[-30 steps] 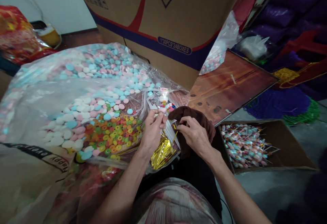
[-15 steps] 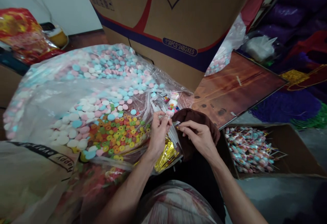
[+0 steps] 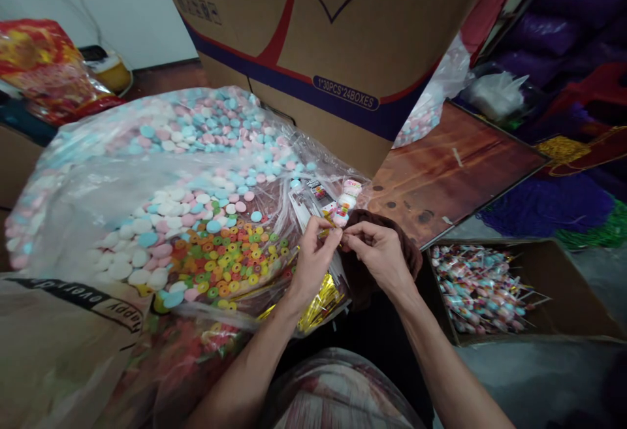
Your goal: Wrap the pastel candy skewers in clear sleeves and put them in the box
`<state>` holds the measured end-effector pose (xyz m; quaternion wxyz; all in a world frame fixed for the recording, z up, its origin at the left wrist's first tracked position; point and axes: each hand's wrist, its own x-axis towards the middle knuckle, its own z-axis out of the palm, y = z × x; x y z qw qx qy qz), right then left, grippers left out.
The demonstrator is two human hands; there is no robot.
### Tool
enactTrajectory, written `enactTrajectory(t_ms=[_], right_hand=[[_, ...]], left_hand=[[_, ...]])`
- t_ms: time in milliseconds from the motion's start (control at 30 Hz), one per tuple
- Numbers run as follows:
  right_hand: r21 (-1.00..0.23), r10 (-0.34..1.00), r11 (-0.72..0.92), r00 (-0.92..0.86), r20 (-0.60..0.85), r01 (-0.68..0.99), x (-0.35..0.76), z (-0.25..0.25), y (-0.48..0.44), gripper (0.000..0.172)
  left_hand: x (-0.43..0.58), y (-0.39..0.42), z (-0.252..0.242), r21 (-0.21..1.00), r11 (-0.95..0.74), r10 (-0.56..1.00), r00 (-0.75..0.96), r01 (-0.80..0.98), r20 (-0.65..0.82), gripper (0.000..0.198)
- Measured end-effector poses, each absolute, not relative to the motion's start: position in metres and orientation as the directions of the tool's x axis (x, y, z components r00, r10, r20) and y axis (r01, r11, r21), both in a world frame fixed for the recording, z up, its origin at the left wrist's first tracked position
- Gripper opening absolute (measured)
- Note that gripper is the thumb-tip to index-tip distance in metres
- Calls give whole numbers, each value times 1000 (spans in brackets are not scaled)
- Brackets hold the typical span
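Note:
Just above my pinched fingertips stands a wrapped candy stick (image 3: 348,202), with white, pink and coloured candies in clear film. My left hand (image 3: 317,253) is closed around its lower end. A gold twist tie (image 3: 324,225) shows at the left fingertips, at the base of the wrap. Close against it from the right, my right hand (image 3: 379,249) is closed in a pinch at the tie; its far end is hidden by the fingers. Beneath my hands lie a bundle of gold twist ties (image 3: 321,303) and white sticks (image 3: 302,202).
On the left spreads a big plastic bag of pastel candies (image 3: 147,225), with fruit-coloured candy rings (image 3: 230,253) at its front. A large cardboard box (image 3: 294,70) stands behind. An open carton (image 3: 563,285) at the right holds many wrapped candy sticks (image 3: 482,288).
My right hand has moved left and now meets my left hand. The candy stick has shifted up and right, and gold tie now shows at the base of its wrap.

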<state>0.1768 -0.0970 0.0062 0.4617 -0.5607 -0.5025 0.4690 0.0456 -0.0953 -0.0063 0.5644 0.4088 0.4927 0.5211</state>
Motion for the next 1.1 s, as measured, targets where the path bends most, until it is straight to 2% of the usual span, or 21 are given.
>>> enactTrajectory(t_ms=[167, 300, 400, 467, 567, 633, 700, 767, 833, 900, 1000, 1100], right_hand=[[-996, 994, -88, 62, -86, 28, 174, 2, -98, 15], [-981, 989, -127, 57, -137, -143, 165, -5, -103, 18], [-966, 992, -113, 21, -121, -231, 162, -5, -106, 19], [-958, 996, -90, -18, -88, -273, 164, 0, -106, 19], [-956, 993, -72, -109, -42, -286, 171, 10, -105, 21], [-979, 986, -42, -166, -9, -198, 176, 16, -103, 22], [-1000, 984, 12, -178, 17, -29, 179, 17, -102, 20], [-987, 987, 60, -158, 37, 146, 177, 14, -102, 17], [-957, 990, 100, -126, 68, 271, 173, 10, -103, 13], [-921, 990, 132, -86, 108, 367, 169, 9, -105, 10], [-874, 992, 127, -51, 117, 469, 168, 13, -106, 8], [-903, 996, 89, -52, 74, 420, 171, 16, -106, 4]], left_hand=[[48, -94, -11, 975, 97, 995, 21, -199, -95, 22], [49, -94, -10, 928, 179, 984, 51, -328, -172, 25], [44, -93, 3, 793, 335, 942, 174, -509, -286, 25], [39, -92, 14, 639, 482, 876, 327, -599, -355, 20], [32, -92, 25, 398, 664, 746, 522, -632, -414, 18], [31, -92, 27, 355, 711, 701, 573, -607, -425, 20], [34, -93, 24, 453, 688, 726, 532, -567, -437, 21], [38, -96, 19, 633, 582, 813, 387, -510, -435, 24], [43, -99, 15, 822, 401, 916, 186, -404, -355, 24], [46, -103, 12, 944, 222, 975, 50, -242, -217, 21], [47, -107, 10, 991, 84, 996, 21, -101, -82, 19], [47, -106, 11, 982, 101, 995, 41, -158, -95, 18]])
